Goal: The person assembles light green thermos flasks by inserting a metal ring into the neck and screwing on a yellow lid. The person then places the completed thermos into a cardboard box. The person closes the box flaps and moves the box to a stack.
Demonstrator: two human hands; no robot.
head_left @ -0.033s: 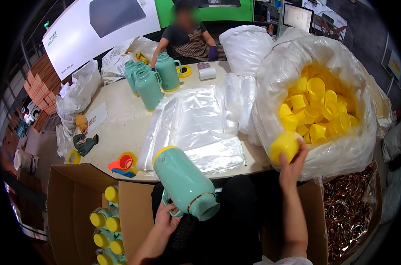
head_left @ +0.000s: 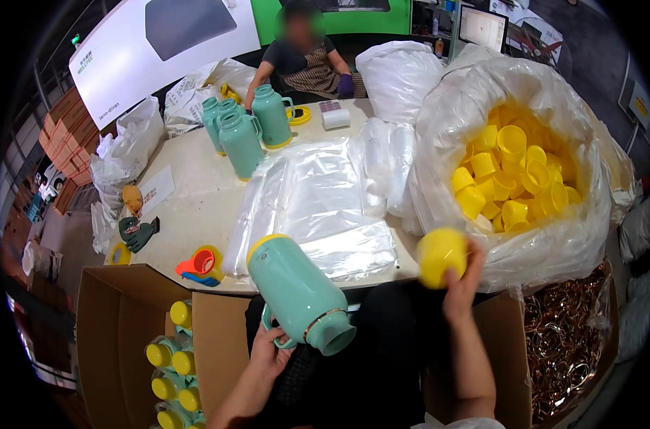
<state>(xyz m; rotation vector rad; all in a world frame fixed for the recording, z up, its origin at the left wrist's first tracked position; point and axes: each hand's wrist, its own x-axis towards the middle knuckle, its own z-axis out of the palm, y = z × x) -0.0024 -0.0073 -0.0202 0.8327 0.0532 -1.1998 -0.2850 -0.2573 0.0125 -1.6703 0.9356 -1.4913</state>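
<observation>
My left hand [head_left: 269, 352] is closed round the handle of a mint-green vacuum flask [head_left: 296, 289]. The flask lies tilted over my lap, its yellow base up and to the left, its uncapped mouth facing down toward me. In my right hand [head_left: 462, 286] is a yellow cup [head_left: 441, 256], gripped from its right side between thumb and fingers. This cup is in the air just off the table's front edge, left of a big plastic-lined sack [head_left: 439, 136] full of more yellow cups [head_left: 512, 182].
Flat clear plastic bags [head_left: 318, 193] lie mid-table. Several green flasks [head_left: 240, 146] stand behind them. At lower left an open carton [head_left: 117, 314] holds yellow-capped flasks [head_left: 183, 363]; at lower right a box holds copper-coloured rings [head_left: 564, 343]. A co-worker [head_left: 307, 61] sits across the table.
My right hand has moved left and slightly nearer with the yellow cup, away from the sack's edge. The flask in my left hand has hardly moved.
</observation>
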